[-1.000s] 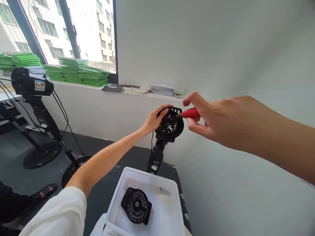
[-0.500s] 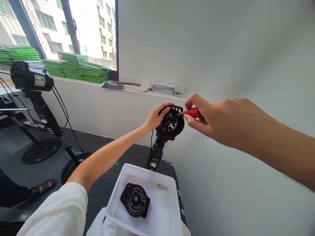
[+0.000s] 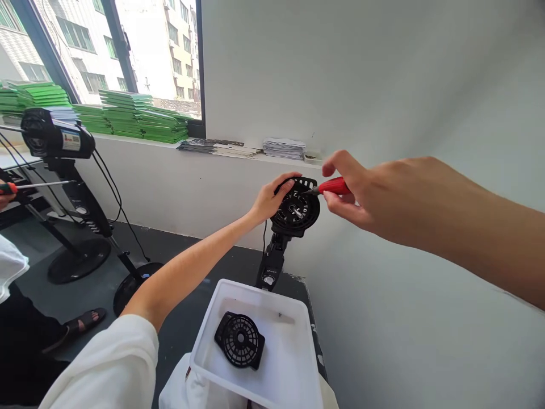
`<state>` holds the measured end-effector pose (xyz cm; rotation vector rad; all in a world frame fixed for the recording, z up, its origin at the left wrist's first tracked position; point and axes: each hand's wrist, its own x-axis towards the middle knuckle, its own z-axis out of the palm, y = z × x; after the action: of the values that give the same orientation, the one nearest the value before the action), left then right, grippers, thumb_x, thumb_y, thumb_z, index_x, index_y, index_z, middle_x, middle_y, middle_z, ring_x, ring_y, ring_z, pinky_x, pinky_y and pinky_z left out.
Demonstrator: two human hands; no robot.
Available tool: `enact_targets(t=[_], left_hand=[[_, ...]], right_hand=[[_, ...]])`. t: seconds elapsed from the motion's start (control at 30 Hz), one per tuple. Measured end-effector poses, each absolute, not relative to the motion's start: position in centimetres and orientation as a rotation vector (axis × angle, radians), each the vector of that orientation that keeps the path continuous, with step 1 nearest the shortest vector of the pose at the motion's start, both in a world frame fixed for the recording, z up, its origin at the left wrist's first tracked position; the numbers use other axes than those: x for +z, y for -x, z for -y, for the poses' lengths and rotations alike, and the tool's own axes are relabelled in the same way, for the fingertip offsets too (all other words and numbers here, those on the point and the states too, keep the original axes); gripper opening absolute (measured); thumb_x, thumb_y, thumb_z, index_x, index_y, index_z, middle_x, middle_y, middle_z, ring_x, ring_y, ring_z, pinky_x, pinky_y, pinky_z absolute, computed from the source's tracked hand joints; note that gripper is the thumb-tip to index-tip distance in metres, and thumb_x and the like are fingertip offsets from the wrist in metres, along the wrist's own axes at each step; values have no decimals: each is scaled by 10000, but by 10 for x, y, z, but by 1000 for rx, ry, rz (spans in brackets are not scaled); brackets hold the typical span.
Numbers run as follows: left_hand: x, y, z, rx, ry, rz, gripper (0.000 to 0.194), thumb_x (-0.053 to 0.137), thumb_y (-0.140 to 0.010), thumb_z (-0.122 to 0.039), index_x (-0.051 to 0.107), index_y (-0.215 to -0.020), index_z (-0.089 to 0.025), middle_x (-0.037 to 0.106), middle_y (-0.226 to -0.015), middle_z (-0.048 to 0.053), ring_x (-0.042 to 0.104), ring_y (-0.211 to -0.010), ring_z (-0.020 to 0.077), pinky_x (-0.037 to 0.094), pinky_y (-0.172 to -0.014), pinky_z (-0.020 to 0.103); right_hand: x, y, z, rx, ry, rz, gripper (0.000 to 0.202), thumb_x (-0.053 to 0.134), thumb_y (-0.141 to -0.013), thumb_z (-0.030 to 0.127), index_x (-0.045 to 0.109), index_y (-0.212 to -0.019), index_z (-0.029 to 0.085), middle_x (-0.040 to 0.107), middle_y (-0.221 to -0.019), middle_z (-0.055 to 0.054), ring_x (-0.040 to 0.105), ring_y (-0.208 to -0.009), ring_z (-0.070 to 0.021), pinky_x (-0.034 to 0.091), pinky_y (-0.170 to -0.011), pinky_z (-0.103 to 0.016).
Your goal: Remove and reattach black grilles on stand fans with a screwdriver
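Head camera: a person is working on the black motor housing [image 3: 297,211] of a small stand fan [image 3: 272,262], which is standing on the dark floor close to the white wall [image 3: 383,85], beyond the white bin [image 3: 293,363]. The left hand [image 3: 269,200] is reaching far out, arm nearly straight, fingers curling over the housing's left rim and bracing it. The right hand [image 3: 366,196] is coming in from the right, thumb and fingers pinching the red handle of a screwdriver [image 3: 330,186], its tip meeting the housing's upper face. The housing looks like stiff, light plastic, best gripped by its rim, away from the bare shaft; the thin stand seems likely to wobble unless steadied. A loose black grille [image 3: 239,341] is lying in the bin. At far left, another person's hand [image 3: 5,190] is holding a second screwdriver beside another fan [image 3: 55,139].
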<state>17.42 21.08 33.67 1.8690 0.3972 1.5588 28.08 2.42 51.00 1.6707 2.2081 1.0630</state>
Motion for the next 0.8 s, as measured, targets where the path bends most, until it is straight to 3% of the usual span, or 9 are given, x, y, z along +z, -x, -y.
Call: enact_targets(t=[0.1, 0.27, 0.37, 0.5, 0.63, 0.8], left_hand=[[338, -174, -210, 1587, -1856, -415, 399, 479, -1045, -506, 687, -1238, -227, 738, -1254, 43, 651, -1229, 221, 485, -1092, 326], [337, -174, -210, 1568, -1871, -402, 398, 464, -1051, -498, 680, -1251, -232, 733, -1271, 41, 650, -1231, 220, 484, -1096, 327], [336, -174, -209, 1589, -1854, -402, 412, 471, -1045, -516, 686, -1239, -224, 737, -1249, 48, 652, -1220, 224, 487, -1085, 329], [335, -174, -208, 1587, -1843, -392, 419, 467, -1045, -529, 680, -1247, -231, 738, -1237, 46, 662, -1190, 218, 497, -1071, 330], [335, -175, -207, 1604, -1837, -404, 413, 464, -1045, -530, 685, -1237, -238, 732, -1254, 40, 644, -1230, 221, 484, -1098, 334], [334, -174, -209, 1599, -1836, -394, 410, 475, -1040, -532, 686, -1241, -243, 739, -1230, 38, 660, -1192, 219, 494, -1081, 336]], right_hand=[[512, -278, -22, 1147, -1679, -2009, 516, 244, -1088, 450, 649, -977, 148, 474, -503, -26, 434, -471, -176, 257, -526, -300], [513, -279, -22, 1014, -1670, -2160, 424, 362, -1048, 461, 583, -1221, 143, 597, -602, -26, 476, -491, -173, 260, -543, -297], [512, -279, -23, 1105, -1764, -2068, 505, 287, -1071, 504, 641, -1044, 145, 560, -563, -46, 490, -500, -182, 250, -558, -298], [511, -277, -22, 959, -1691, -2188, 393, 412, -1024, 444, 559, -1240, 151, 609, -620, -11, 451, -462, -162, 253, -521, -290], [512, -276, -21, 1077, -1724, -2024, 424, 272, -1057, 427, 600, -1086, 160, 544, -540, -25, 453, -454, -195, 272, -519, -311], [512, -277, -20, 929, -1713, -2159, 362, 398, -1018, 406, 550, -1226, 152, 633, -636, -30, 508, -491, -189, 273, -525, -303]])
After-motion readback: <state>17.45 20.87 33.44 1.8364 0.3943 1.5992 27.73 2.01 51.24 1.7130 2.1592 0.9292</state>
